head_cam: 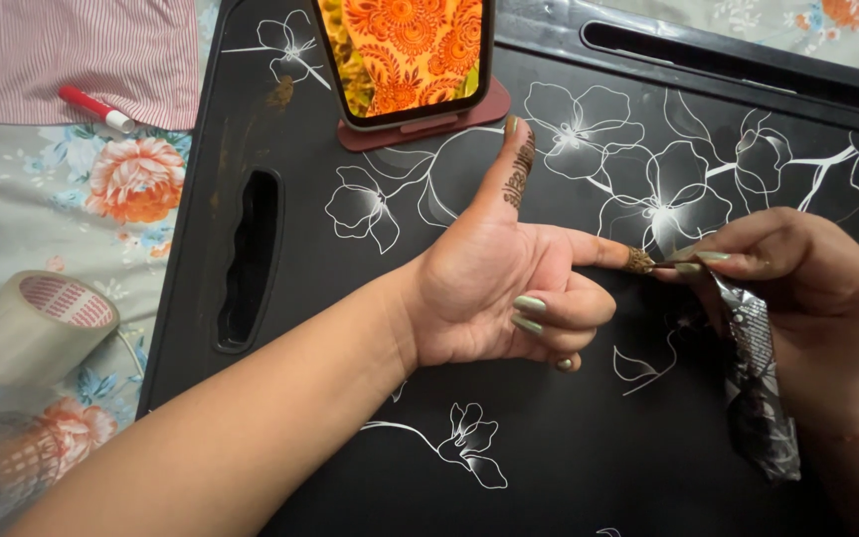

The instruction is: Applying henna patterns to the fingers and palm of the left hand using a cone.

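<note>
A phone [405, 55] is sitting propped on the black floral table [569, 447], while a tape roll [37, 323] and a red marker [96, 107] are lying on the flowery bedsheet [101, 199].

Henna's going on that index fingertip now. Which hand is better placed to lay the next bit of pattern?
Right. The right hand already grips the foil henna cone, its tip touching the left hand's outstretched index finger. The left hand lies palm-up as the surface being decorated.

I count my two hands, left [504, 288] and right [807, 288], one henna cone [753, 378], one phone [405, 55] at twelve o'clock, one tape roll [37, 323] and one marker [96, 107] toward nine.
</note>
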